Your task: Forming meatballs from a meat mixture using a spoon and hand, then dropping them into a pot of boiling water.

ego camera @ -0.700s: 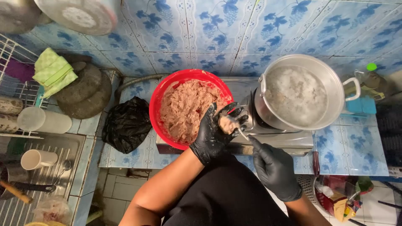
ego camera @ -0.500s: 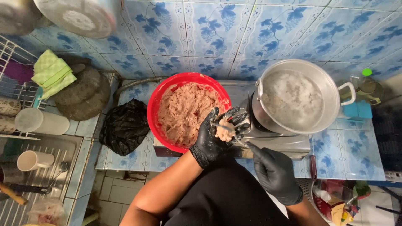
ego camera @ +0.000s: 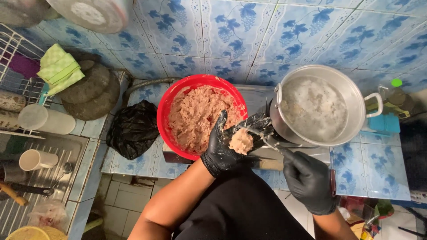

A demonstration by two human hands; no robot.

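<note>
A red bowl (ego camera: 167,104) full of pink minced paste stands on the tiled counter. My left hand (ego camera: 224,149), in a black glove, squeezes a lump of meat paste (ego camera: 241,141) that bulges out between thumb and forefinger, just right of the bowl. My right hand (ego camera: 309,180), also gloved in black, grips a metal spoon (ego camera: 267,143) whose tip touches the lump. Right of both hands sits a metal pot (ego camera: 311,109) of steaming water.
A black plastic bag (ego camera: 133,129) lies left of the bowl. Further left are round dark stones (ego camera: 91,91), a green cloth (ego camera: 58,69), a dish rack with cups (ego camera: 38,160) and a sink. A green-capped bottle (ego camera: 393,95) stands at the far right.
My left hand has drawn away from the bowl toward the pot and squeezed out a rounder lump. The spoon has come up against it.
</note>
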